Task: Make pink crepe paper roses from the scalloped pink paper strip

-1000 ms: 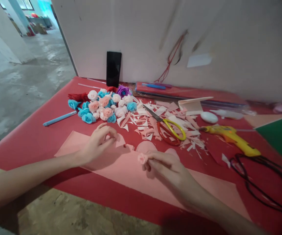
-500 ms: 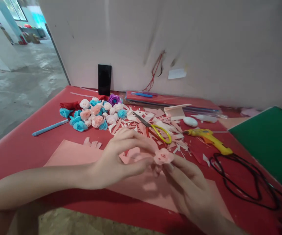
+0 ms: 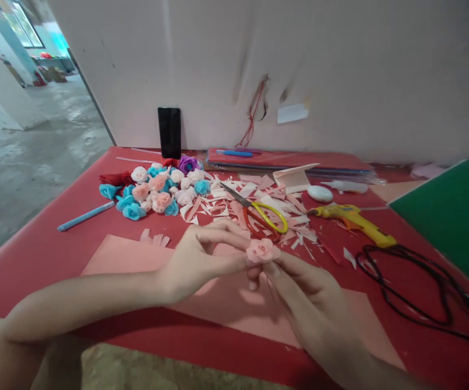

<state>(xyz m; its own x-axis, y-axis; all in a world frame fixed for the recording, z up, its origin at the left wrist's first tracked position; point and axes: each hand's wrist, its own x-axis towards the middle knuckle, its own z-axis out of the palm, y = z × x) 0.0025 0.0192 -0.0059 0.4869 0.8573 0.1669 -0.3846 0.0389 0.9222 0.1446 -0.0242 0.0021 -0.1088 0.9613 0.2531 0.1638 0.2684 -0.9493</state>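
Note:
A small pink paper flower (image 3: 262, 250) with open, layered petals is held up between my two hands. My left hand (image 3: 205, 259) pinches its left side with thumb and fingers. From the right, my right hand (image 3: 311, 292) grips its base, thumb just under the petals. Below them a sheet of pink paper (image 3: 226, 303) lies flat on the red table (image 3: 136, 330). Scissors with yellow and red handles (image 3: 258, 211) rest beyond my hands on pink and white paper scraps (image 3: 213, 206).
Paper flowers (image 3: 161, 189) in blue, white, pink and purple are heaped at back left, near a blue pen (image 3: 85, 215). A phone (image 3: 169, 132) leans on the wall. At right lie a yellow glue gun (image 3: 356, 222), its black cord (image 3: 413, 314) and a green board (image 3: 454, 227).
Both hands and the flower have shifted slightly left and up. My left fingers have closed in on the flower's side. The view has tilted a little.

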